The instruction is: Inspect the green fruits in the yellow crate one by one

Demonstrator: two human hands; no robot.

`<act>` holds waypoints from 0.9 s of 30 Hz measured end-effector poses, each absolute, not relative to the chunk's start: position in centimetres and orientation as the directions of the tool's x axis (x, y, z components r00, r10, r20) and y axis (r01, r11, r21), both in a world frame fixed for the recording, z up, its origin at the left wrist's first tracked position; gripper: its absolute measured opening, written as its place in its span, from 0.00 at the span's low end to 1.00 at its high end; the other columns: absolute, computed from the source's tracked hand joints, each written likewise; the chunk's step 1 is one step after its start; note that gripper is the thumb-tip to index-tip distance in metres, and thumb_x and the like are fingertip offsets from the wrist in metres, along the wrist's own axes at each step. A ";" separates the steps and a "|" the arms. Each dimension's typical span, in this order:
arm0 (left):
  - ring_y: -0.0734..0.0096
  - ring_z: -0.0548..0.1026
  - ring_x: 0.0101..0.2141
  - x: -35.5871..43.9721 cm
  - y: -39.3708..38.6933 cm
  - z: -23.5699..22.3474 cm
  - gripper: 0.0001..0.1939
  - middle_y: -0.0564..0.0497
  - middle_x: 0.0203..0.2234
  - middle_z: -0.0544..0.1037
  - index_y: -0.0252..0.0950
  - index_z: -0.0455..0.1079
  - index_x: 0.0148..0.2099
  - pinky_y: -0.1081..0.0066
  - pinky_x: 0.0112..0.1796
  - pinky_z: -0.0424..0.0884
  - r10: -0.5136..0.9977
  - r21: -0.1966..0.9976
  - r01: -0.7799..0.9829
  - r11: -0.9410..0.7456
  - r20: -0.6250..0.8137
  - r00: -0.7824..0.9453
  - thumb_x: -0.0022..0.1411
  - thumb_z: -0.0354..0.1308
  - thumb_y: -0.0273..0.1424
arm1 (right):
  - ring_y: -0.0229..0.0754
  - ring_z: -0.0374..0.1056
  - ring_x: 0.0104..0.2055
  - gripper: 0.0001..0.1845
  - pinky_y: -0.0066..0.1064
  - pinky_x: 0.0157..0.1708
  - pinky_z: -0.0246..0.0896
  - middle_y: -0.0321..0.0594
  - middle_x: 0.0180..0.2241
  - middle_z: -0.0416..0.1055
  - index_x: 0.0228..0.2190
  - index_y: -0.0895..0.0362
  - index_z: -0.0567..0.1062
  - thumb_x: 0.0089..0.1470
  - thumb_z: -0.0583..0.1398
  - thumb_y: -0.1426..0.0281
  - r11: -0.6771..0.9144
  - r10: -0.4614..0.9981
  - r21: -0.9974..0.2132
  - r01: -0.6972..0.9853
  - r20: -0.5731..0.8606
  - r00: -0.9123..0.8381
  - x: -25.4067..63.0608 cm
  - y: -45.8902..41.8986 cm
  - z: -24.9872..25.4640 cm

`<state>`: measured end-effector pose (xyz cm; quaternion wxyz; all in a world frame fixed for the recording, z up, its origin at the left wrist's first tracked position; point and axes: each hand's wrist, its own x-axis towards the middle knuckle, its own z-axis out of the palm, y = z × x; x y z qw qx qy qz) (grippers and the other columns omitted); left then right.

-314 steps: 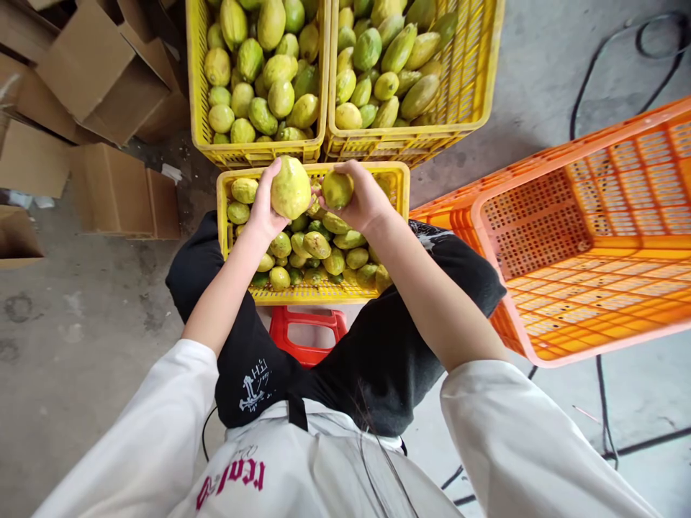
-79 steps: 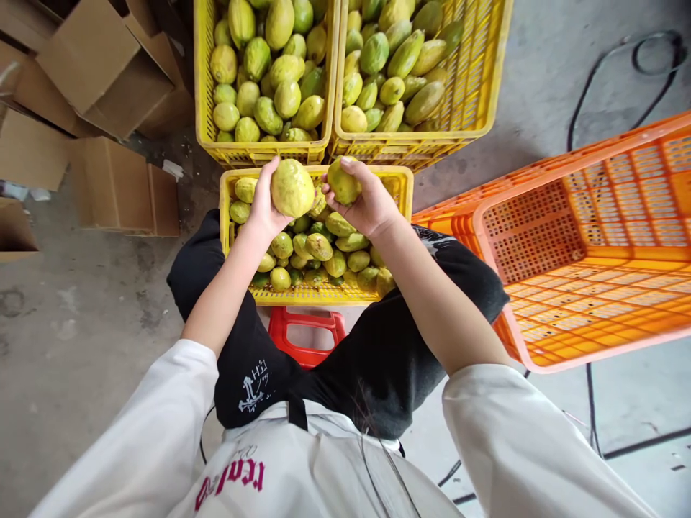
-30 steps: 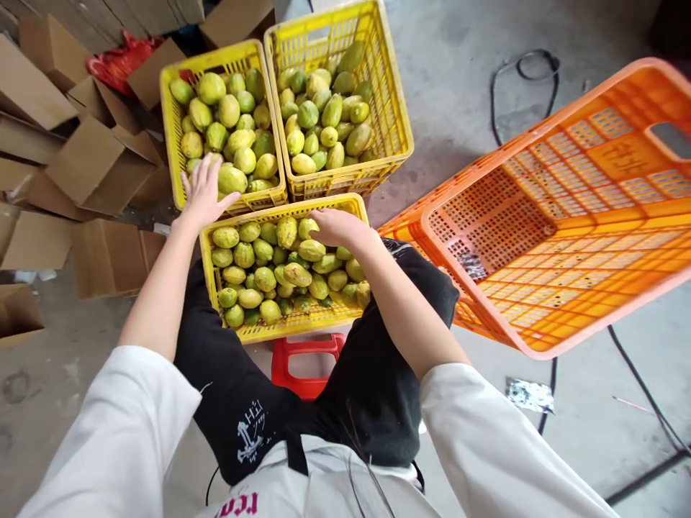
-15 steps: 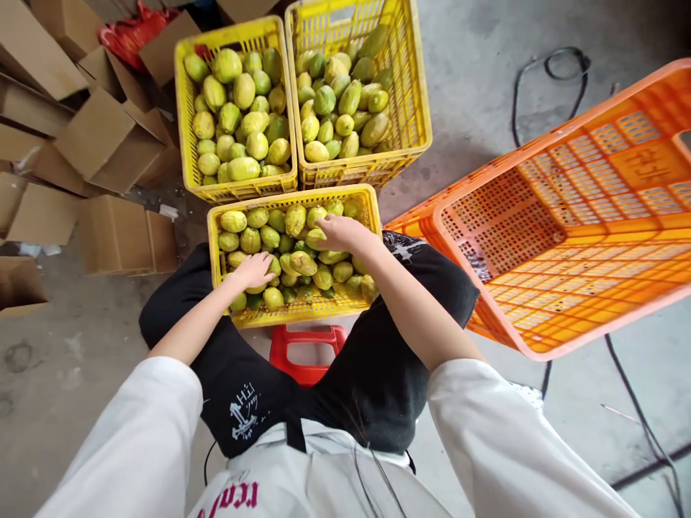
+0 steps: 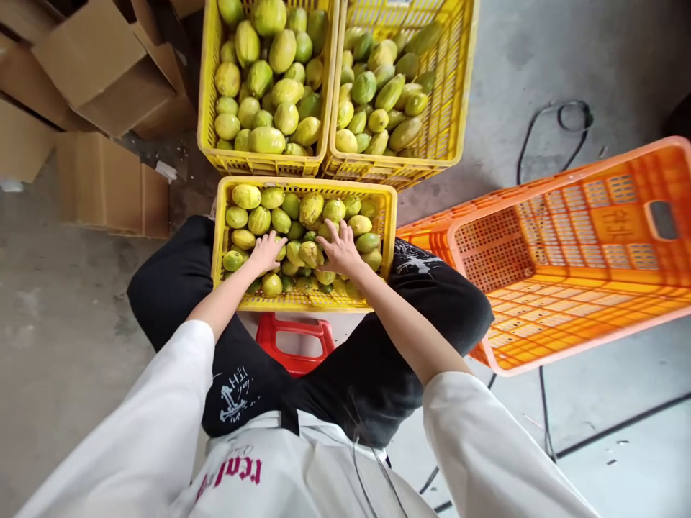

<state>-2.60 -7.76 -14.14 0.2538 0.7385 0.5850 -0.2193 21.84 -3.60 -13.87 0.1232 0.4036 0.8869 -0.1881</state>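
A shallow-looking yellow plastic crate [image 5: 392, 237] between my knees is filled with oval yellow-green fruits [image 5: 312, 209]; they look like papayas, but I cannot be sure. My left hand [image 5: 265, 253] lies over the fruits left of the crate's middle, fingers apart, touching one partly hidden beneath them. Right of the middle, my right hand [image 5: 341, 249] rests on the fruits with its fingers spread. A blotchy yellow fruit [image 5: 310, 255] shows between the two hands. Neither hand lifts anything.
Beyond stand two taller yellow crates, the left one [image 5: 206, 86] and the right one [image 5: 465, 86], both holding similar fruits. An orange crate [image 5: 599, 302] lies tipped at right. Cardboard boxes [image 5: 102, 180] crowd the left. A red stool [image 5: 264, 334] is below; black cable [image 5: 522, 155] crosses the floor.
My right hand has come nearer over the fruits and spread its fingers. My left hand has shifted slightly right. The view has tilted, so the far crates appear larger and higher.
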 end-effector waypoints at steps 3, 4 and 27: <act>0.42 0.66 0.61 -2.5 -7.0 -14.3 0.42 0.29 0.68 0.55 0.38 0.59 0.70 0.52 0.58 0.64 0.729 0.164 0.973 -0.161 -0.645 0.230 0.57 0.71 0.33 | 0.81 0.34 0.72 0.46 0.74 0.64 0.31 0.62 0.73 0.41 0.62 0.60 0.68 0.47 0.71 0.54 0.619 0.673 -0.219 0.754 -0.346 -0.653 22.3 -3.5 -14.3; 0.40 0.65 0.62 -2.5 -6.9 -14.2 0.44 0.28 0.69 0.53 0.38 0.59 0.70 0.51 0.59 0.63 0.717 0.177 0.973 -0.147 -0.659 0.228 0.55 0.73 0.34 | 0.80 0.35 0.72 0.45 0.75 0.64 0.30 0.62 0.73 0.42 0.62 0.60 0.68 0.48 0.70 0.54 0.629 0.669 -0.218 0.746 -0.336 -0.663 22.4 -3.6 -14.2; 0.40 0.65 0.60 0.3 -6.2 -13.6 0.40 0.28 0.69 0.54 0.33 0.65 0.68 0.54 0.56 0.66 0.665 0.161 0.987 0.014 -0.738 0.111 0.54 0.71 0.29 | 0.48 0.79 0.43 0.36 0.31 0.42 0.72 0.63 0.68 0.56 0.63 0.57 0.69 0.54 0.66 0.75 0.513 0.309 -0.171 0.841 -0.878 -0.367 14.9 -11.9 -18.3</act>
